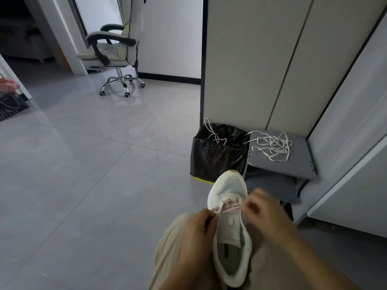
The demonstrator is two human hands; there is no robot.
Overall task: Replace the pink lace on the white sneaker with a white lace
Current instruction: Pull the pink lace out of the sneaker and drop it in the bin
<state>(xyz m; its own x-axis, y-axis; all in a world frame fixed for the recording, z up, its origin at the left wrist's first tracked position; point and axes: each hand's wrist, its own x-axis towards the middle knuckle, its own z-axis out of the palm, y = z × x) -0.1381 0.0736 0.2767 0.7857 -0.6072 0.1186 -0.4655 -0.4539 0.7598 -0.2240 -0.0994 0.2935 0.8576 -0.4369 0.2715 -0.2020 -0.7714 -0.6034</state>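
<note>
Where the sneaker lies: the sneaker is rested on the lap, near and right of centre, its long axis run near to far, toe far.
Pink lace: the pink lace is seen threaded in the far eyelets only; its ends are led out left and right, across that axis.
Left hand: the left hand is laid against the sneaker's left side; the fingers are curled and the lace's left end is pinched.
Right hand: the right hand is set just right of the eyelets and is blurred; the fingers are curled, but a hold on the lace cannot be told.
White lace: the white lace is heaped loose on the stool, far right, well apart from both hands; the right hand is nearer.
Around: a bin is stood just left of the stool, a second lace draped over its rim; a chair is seen far left.
In the way: nothing is seen between fingers and eyelets.
</note>
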